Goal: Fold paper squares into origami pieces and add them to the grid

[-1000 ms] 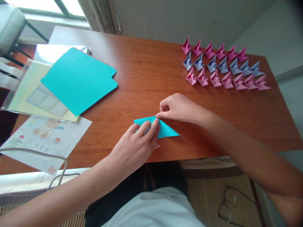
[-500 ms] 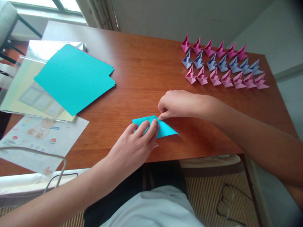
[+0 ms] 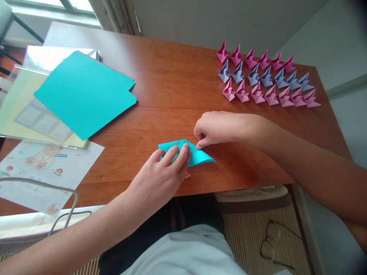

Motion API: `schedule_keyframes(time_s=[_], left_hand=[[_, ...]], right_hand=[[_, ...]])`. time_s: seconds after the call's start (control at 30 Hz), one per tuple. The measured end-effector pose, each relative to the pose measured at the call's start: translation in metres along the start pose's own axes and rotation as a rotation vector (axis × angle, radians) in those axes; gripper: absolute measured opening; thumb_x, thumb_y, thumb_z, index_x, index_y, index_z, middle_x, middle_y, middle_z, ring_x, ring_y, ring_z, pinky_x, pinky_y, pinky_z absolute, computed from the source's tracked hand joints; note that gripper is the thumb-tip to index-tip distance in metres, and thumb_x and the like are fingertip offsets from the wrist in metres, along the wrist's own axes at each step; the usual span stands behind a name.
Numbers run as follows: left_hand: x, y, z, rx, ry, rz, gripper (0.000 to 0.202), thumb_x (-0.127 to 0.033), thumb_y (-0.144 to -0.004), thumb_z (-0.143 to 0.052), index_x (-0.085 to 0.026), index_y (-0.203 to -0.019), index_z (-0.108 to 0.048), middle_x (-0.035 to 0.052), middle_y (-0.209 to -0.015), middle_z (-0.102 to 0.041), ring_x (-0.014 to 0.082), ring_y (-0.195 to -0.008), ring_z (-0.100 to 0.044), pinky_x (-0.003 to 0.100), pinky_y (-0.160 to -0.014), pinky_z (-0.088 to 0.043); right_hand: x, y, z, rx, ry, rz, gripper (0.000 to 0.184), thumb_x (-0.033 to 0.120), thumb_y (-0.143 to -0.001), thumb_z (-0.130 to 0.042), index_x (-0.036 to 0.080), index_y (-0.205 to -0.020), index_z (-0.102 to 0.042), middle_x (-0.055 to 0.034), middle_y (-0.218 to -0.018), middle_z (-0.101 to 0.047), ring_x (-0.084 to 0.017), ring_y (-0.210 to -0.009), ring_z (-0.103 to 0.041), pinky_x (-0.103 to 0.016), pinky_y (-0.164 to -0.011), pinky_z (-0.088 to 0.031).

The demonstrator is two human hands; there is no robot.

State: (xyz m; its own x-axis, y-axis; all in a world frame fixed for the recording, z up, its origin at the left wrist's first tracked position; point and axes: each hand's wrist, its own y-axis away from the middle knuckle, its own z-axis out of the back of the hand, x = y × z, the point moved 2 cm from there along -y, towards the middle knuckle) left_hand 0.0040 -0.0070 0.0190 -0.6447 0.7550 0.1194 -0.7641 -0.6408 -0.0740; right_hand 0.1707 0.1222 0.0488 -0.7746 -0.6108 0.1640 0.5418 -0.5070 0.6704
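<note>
A folded teal paper triangle (image 3: 197, 156) lies near the front edge of the wooden table (image 3: 172, 95). My left hand (image 3: 163, 175) rests on its left half, fingers stretched flat and pressing it down. My right hand (image 3: 215, 128) is curled, its fingertips pinched against the paper's upper fold edge just right of the left fingers.
A stack of teal sheets (image 3: 83, 93) lies at the left on a clear plastic folder (image 3: 43, 114), with a printed sheet (image 3: 43, 168) below. Three rows of small pink and blue folded paper pieces (image 3: 263, 78) stand at the back right. Glasses (image 3: 272, 244) lie on the floor mat.
My right fingertips slid a little to the right along the paper's upper fold. My left hand stayed pressed on the paper. The view shifted slightly.
</note>
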Motion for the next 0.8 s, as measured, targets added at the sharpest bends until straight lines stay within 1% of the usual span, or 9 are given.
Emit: schedule_keyframes(time_s=[0.07, 0.13, 0.27, 0.37, 0.47, 0.57, 0.63, 0.7, 0.8], left_hand=[[0.0, 0.0, 0.0, 0.005, -0.003, 0.0, 0.041, -0.031, -0.104, -0.05, -0.008, -0.135, -0.066, 0.0141, -0.148, -0.059, 0.0296, -0.119, -0.059, 0.041, -0.077, -0.049], [0.0, -0.001, 0.001, 0.009, -0.006, 0.001, 0.041, -0.03, -0.105, -0.048, -0.009, -0.135, -0.066, 0.0132, -0.148, -0.06, 0.0292, -0.119, -0.059, 0.041, -0.077, -0.049], [0.0, 0.0, 0.001, 0.001, -0.003, 0.002, 0.04, -0.029, -0.106, -0.047, -0.008, -0.133, -0.068, 0.0122, -0.146, -0.061, 0.0289, -0.117, -0.06, 0.041, -0.077, -0.049], [0.0, 0.0, 0.0, -0.014, 0.002, 0.003, 0.04, -0.03, -0.105, -0.048, -0.008, -0.13, -0.069, 0.0127, -0.145, -0.062, 0.0293, -0.115, -0.061, 0.041, -0.075, -0.048], [0.0, 0.001, 0.001, -0.034, 0.007, 0.006, 0.039, -0.031, -0.104, -0.051, -0.008, -0.129, -0.07, 0.0128, -0.143, -0.064, 0.0293, -0.112, -0.062, 0.041, -0.073, -0.047], [0.0, 0.001, 0.002, -0.043, 0.012, 0.008, 0.038, -0.031, -0.103, -0.055, -0.008, -0.128, -0.071, 0.0133, -0.142, -0.064, 0.0296, -0.111, -0.062, 0.042, -0.073, -0.046], [0.0, 0.001, 0.002, -0.046, 0.011, 0.007, 0.039, -0.031, -0.102, -0.056, -0.008, -0.129, -0.07, 0.0144, -0.142, -0.064, 0.0299, -0.111, -0.062, 0.042, -0.073, -0.047], [0.0, 0.0, 0.002, -0.047, 0.009, 0.005, 0.039, -0.031, -0.102, -0.056, -0.008, -0.13, -0.07, 0.0149, -0.142, -0.064, 0.0298, -0.111, -0.063, 0.042, -0.072, -0.047], [0.0, 0.0, 0.001, -0.038, 0.008, 0.007, 0.038, -0.031, -0.102, -0.055, -0.009, -0.129, -0.07, 0.0142, -0.143, -0.063, 0.0293, -0.112, -0.062, 0.042, -0.072, -0.048]], right_hand=[[-0.001, -0.002, 0.001, 0.011, -0.059, 0.031, 0.024, 0.04, -0.085, -0.071, 0.019, -0.075, -0.077, -0.0043, -0.068, -0.071, -0.016, -0.059, -0.06, -0.03, -0.056, -0.031], [-0.002, -0.004, 0.0, 0.012, -0.099, 0.031, 0.027, 0.041, -0.085, -0.07, 0.019, -0.07, -0.076, -0.0033, -0.064, -0.069, -0.015, -0.056, -0.058, -0.03, -0.055, -0.031], [0.002, -0.006, 0.002, 0.012, -0.034, -0.08, 0.029, 0.042, -0.081, -0.076, 0.02, -0.063, -0.072, -0.0024, -0.058, -0.067, -0.017, -0.054, -0.058, -0.031, -0.056, -0.032], [0.008, -0.008, 0.004, 0.086, 0.006, -0.14, 0.036, 0.041, -0.078, -0.079, 0.019, -0.052, -0.068, -0.0034, -0.053, -0.064, -0.019, -0.054, -0.06, -0.033, -0.059, -0.035], [0.011, -0.01, 0.004, 0.182, 0.021, -0.173, 0.04, 0.038, -0.079, -0.077, 0.019, -0.046, -0.065, -0.0037, -0.05, -0.062, -0.02, -0.056, -0.062, -0.033, -0.062, -0.038], [0.008, -0.008, 0.0, 0.265, 0.025, -0.176, 0.039, 0.034, -0.08, -0.074, 0.019, -0.047, -0.065, -0.0032, -0.052, -0.064, -0.02, -0.059, -0.063, -0.033, -0.063, -0.039], [0.004, -0.003, -0.005, 0.306, 0.003, -0.162, 0.036, 0.032, -0.079, -0.074, 0.018, -0.047, -0.065, -0.0027, -0.052, -0.064, -0.019, -0.057, -0.063, -0.032, -0.063, -0.04], [-0.002, 0.004, -0.012, 0.346, -0.037, -0.15, 0.036, 0.034, -0.08, -0.073, 0.018, -0.049, -0.065, -0.0024, -0.052, -0.065, -0.018, -0.053, -0.062, -0.032, -0.062, -0.039], [-0.007, 0.014, -0.019, 0.387, -0.074, -0.138, 0.037, 0.037, -0.085, -0.068, 0.018, -0.053, -0.068, -0.0024, -0.053, -0.067, -0.017, -0.05, -0.061, -0.032, -0.061, -0.039]])
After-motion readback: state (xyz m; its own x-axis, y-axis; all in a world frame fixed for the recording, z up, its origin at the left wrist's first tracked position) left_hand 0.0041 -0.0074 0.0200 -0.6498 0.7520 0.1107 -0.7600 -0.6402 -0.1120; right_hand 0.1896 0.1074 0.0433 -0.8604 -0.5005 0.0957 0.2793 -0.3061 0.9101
